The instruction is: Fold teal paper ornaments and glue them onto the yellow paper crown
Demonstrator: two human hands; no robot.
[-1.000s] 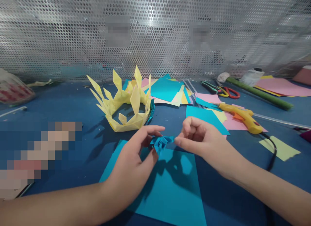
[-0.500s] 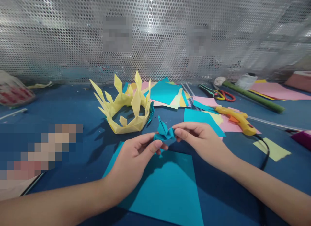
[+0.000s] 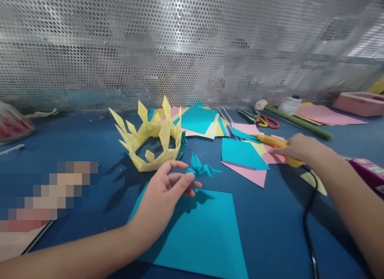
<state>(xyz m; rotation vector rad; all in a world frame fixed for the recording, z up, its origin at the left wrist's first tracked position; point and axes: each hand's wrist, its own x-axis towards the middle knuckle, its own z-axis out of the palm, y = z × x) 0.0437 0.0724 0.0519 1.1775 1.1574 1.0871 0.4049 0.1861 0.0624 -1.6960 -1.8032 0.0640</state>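
Note:
Between its thumb and forefinger my left hand (image 3: 168,193) pinches one end of a small folded blue paper piece (image 3: 200,169), which has a pointed tip standing up. Under that hand lies a large blue paper sheet (image 3: 198,235). Just behind it stands a yellow paper crown (image 3: 153,162) with diamond-shaped points and some blue folded paper at its right side. To the right, my right hand (image 3: 307,149) is closed over the handle of a yellow glue gun (image 3: 271,141), hiding much of it. The gun's nose rests over scraps of coloured paper.
Blue and pink paper pieces (image 3: 243,153) lie beside the gun, and a black cord (image 3: 306,227) trails toward me. Farther back are a paper pile (image 3: 198,118), scissors (image 3: 271,122), a green stick (image 3: 300,121) and a pink box (image 3: 358,105). A perforated metal screen (image 3: 186,63) rises behind.
My right hand has let go of the folded blue paper and moved right onto the glue gun. My left hand still holds the paper. The view has shifted slightly.

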